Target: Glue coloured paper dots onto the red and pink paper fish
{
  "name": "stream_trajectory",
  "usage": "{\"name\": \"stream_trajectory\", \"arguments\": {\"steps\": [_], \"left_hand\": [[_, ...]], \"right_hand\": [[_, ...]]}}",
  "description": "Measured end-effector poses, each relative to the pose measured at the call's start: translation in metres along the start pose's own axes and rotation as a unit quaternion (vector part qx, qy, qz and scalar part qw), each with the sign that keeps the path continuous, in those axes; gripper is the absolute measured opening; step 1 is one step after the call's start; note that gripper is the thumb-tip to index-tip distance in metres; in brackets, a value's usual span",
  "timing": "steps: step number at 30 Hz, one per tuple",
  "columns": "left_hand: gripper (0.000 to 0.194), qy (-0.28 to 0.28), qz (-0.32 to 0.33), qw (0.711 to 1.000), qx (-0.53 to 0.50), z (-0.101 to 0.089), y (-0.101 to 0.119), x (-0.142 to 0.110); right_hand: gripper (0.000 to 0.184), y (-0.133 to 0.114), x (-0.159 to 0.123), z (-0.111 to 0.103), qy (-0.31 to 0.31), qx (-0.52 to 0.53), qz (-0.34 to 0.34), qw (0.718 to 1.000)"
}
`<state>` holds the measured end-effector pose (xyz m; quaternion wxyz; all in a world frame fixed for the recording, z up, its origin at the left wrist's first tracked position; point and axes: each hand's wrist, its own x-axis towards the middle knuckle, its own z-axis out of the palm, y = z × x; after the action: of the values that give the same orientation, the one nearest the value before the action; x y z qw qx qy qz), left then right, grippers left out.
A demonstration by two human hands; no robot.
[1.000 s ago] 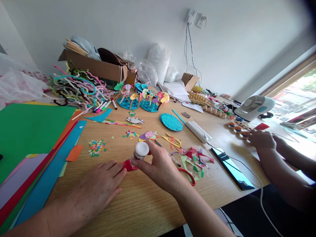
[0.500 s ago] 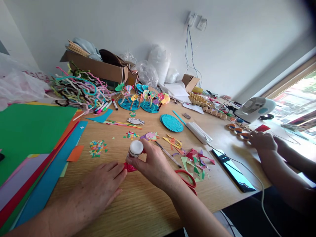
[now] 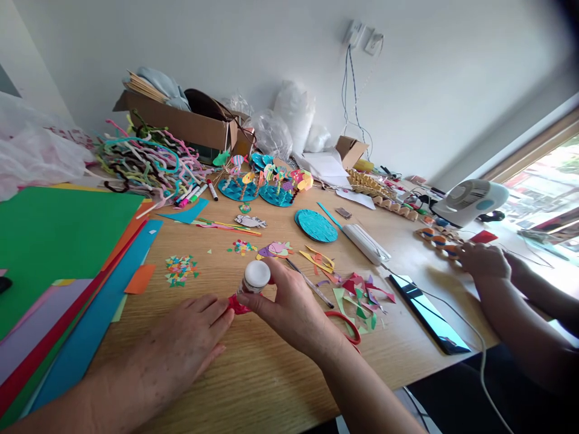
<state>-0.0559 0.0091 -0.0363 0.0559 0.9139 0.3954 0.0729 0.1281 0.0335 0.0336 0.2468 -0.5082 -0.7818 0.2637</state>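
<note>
My right hand (image 3: 296,307) grips a white glue stick (image 3: 256,275) with a printed label, its round white end facing up. The stick's lower end meets a small pinkish-red paper piece (image 3: 237,305) on the table, partly hidden by my fingers. My left hand (image 3: 194,330) lies flat, fingers stretched out, fingertips touching the left edge of that paper. Just beyond are purple and pink paper fish (image 3: 275,250) and colourful paper dots (image 3: 243,246). To the right of my right hand lie a pen (image 3: 310,283) and red-handled scissors (image 3: 346,324), partly covered by my wrist.
Coloured sheets (image 3: 67,235) are stacked on the left, near paper confetti (image 3: 181,270). Paper scraps (image 3: 362,295), a phone (image 3: 427,313) and a power strip (image 3: 366,243) with a cable lie rightward. Another person's hands (image 3: 486,262) work at the far right. Pipe cleaners (image 3: 145,160) are piled behind.
The view has shifted slightly. My right hand still holds the glue stick over the red paper, tilted a little differently; my left hand stays flat beside it.
</note>
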Motion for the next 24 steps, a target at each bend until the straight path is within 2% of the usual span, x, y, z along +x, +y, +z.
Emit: {"name": "stream_trajectory", "arguments": {"steps": [7,10,12,14,16,20,22,24], "left_hand": [[0.036,-0.051,-0.016,0.999,-0.009,-0.016,0.006,0.005],[0.035,-0.038,-0.012,0.999,0.003,-0.015,0.005,0.003],[0.034,-0.024,-0.006,1.000,0.002,-0.011,0.004,0.001],[0.034,-0.014,-0.008,1.000,-0.002,-0.007,0.003,0.000],[0.036,-0.012,-0.020,1.000,0.000,-0.005,0.003,0.000],[0.038,-0.030,-0.036,0.999,0.001,-0.013,0.006,0.002],[0.039,-0.020,-0.035,0.999,0.001,-0.021,0.006,0.002],[0.040,0.003,-0.031,1.000,0.002,-0.029,0.006,0.004]], "right_hand": [[0.018,0.003,-0.008,-0.005,0.006,0.024,0.000,1.000],[0.017,0.014,-0.014,-0.012,0.054,0.083,0.014,0.995],[0.019,0.026,-0.018,-0.016,0.102,0.180,0.030,0.978],[0.027,0.039,-0.021,-0.017,0.142,0.300,0.068,0.941],[0.031,0.050,-0.024,-0.016,0.179,0.419,0.105,0.884],[0.030,0.062,-0.026,-0.013,0.240,0.614,0.181,0.730],[0.029,0.063,-0.026,-0.013,0.243,0.678,0.198,0.665],[0.028,0.061,-0.026,-0.014,0.223,0.725,0.199,0.621]]}}
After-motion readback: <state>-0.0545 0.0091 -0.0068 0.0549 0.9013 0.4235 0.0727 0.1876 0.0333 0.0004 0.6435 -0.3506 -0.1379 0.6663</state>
